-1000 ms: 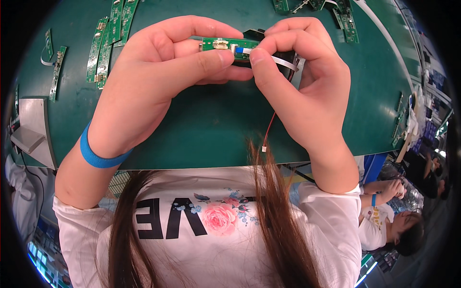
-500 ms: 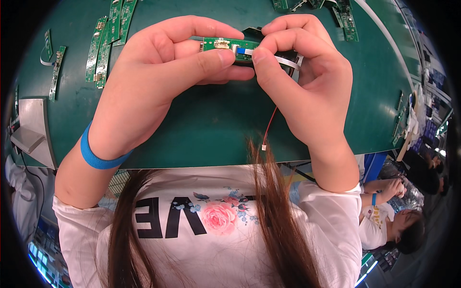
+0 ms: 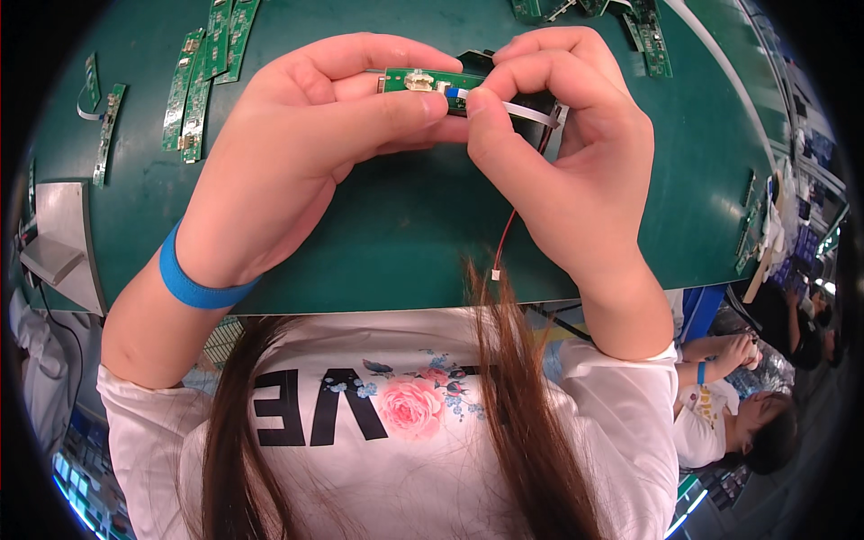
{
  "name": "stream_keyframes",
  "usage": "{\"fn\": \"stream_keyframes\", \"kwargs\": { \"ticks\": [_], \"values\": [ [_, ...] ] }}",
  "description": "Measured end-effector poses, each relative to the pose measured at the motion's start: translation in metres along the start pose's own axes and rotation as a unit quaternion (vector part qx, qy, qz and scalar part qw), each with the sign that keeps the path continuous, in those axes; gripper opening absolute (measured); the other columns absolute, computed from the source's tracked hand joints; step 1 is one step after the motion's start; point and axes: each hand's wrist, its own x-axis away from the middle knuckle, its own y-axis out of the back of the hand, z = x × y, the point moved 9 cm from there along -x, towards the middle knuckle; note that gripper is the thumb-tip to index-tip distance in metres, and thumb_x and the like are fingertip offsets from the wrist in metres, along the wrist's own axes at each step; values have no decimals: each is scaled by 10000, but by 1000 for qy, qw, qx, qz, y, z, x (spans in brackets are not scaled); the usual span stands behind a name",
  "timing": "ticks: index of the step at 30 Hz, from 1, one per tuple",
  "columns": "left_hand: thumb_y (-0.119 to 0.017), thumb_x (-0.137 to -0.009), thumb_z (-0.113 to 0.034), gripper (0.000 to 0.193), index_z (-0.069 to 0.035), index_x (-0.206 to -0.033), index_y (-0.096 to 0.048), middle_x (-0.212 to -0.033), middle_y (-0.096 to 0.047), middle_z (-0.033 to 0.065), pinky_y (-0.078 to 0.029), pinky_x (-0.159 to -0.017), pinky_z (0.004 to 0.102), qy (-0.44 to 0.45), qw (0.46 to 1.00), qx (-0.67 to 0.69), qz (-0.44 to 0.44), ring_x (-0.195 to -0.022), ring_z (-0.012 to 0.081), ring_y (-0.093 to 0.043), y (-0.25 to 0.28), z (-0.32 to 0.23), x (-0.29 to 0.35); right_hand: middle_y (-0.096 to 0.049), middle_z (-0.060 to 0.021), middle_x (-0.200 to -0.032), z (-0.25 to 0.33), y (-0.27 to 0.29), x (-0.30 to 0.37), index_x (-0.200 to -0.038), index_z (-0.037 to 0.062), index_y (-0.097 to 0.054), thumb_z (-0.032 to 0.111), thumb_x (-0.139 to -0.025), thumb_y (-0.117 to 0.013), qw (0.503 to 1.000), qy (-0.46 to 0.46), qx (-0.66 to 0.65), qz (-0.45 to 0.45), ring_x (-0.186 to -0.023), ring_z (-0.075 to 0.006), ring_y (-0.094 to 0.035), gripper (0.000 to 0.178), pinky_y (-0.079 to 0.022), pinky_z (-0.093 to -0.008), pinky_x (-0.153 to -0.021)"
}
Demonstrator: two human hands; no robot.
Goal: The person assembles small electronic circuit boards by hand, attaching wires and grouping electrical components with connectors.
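Note:
My left hand (image 3: 301,130) is closed around a narrow green circuit board (image 3: 396,81), gripping its long edges between thumb and fingers. A cream socket (image 3: 418,82) shows on the board's upper face. At the board's right part, the blue end (image 3: 452,93) of a white flat ribbon cable (image 3: 533,115) lies at a small white connector. My right hand (image 3: 585,153) is closed, its thumb and forefinger pressed on the cable by that blue end. A dark part (image 3: 477,59) sits behind the fingers, mostly hidden. A thin red and black wire (image 3: 506,236) hangs below, ending in a small white plug (image 3: 496,274).
Several green circuit boards (image 3: 193,108) lie at the far left of the green table (image 3: 405,216), and more (image 3: 652,40) at the far right. A grey metal stand (image 3: 67,238) is at the left edge. Another person (image 3: 720,405) sits off to the right.
My right thumb and forefinger have shifted slightly left, covering more of the cable's blue end. The board has moved a little to the right, and my left wrist has shifted slightly too.

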Motion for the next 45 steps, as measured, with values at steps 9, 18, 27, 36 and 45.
{"fn": "stream_keyframes", "kwargs": {
  "ticks": [9, 18, 27, 36, 45],
  "values": [
    [-552, -851, -38, 229, 5, -1076, -552, -854, -629, 68, -463, -768, 248, -52, 998, -26, -30, -804, 133, -614, 1, -7, -2, -541, -77, -906, -17, -1, 9, -773, -11, -610, -27, -714, -664, 984, 9, -147, -104, -840, -129, -521, 81, -407, -231, -737],
    [-569, -839, -40, 208, 4, -1042, -558, -769, -606, 39, -437, -719, 215, -107, 980, -146, -84, -754, 106, -584, 16, -23, -4, -560, -51, -930, -26, 26, 0, -944, 10, -574, 6, -813, -606, 981, -93, -129, -115, -844, -112, -526, 136, -405, -220, -761],
    [-614, -819, -69, 250, 4, -1054, -567, -873, -614, 27, -427, -743, 213, -113, 988, -87, -53, -787, 92, -553, 15, -33, -4, -533, -69, -1087, 21, -5, 52, -906, 134, -665, 130, -696, -603, 942, 129, 244, 193, -1167, -283, -441, 219, -322, -439, -977],
    [-566, -852, -74, 258, 29, -1087, -589, -1127, -591, 124, -401, -863, 276, -233, 959, -106, -119, -944, 143, -537, 27, -57, 5, -591, -70, -966, 46, 26, 26, -813, 54, -576, -1, -729, -604, 976, 211, 46, 4, -1022, -275, -538, 104, -358, -437, -941],
    [-513, -887, -15, 242, 21, -1125, -494, -1011, -649, 98, -480, -791, 229, -284, 941, -144, -118, -902, 114, -615, 9, -63, 18, -628, -62, -835, 26, 19, -25, -960, -3, -611, 88, -895, -550, 974, 36, -215, -61, -686, -98, -567, 127, -462, -233, -613]
  ]
}}
